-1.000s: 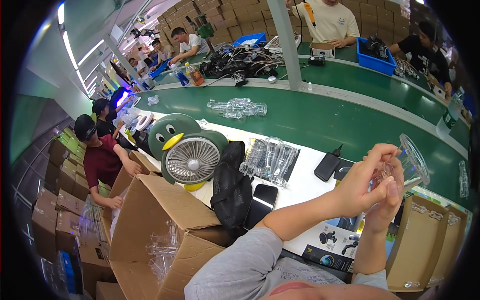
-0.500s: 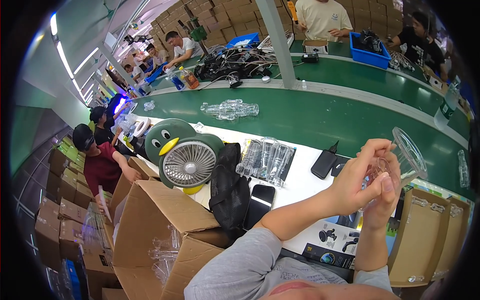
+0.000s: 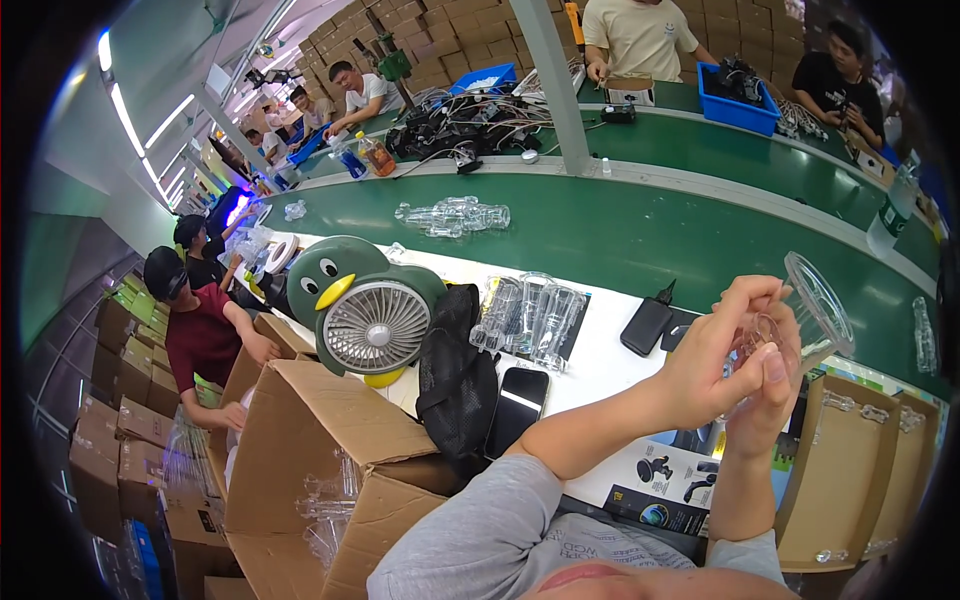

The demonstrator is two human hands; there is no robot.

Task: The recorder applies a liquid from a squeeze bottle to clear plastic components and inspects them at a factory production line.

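Above right end of white counter (image 3: 600,370), both hands raised together. Left hand (image 3: 715,365) curled, fingers and thumb closed on clear plastic part (image 3: 815,310). Right hand (image 3: 765,395) just beneath, fingers closed, touching same part and left hand. Part held in air, round rim tilted, over open cardboard box (image 3: 840,470). On counter: penguin-shaped fan (image 3: 370,315) near left end, black bag (image 3: 455,375) beside it, black phone (image 3: 520,395), row of clear plastic pieces (image 3: 530,320) toward far edge. Green conveyor belt (image 3: 640,230) beyond counter.
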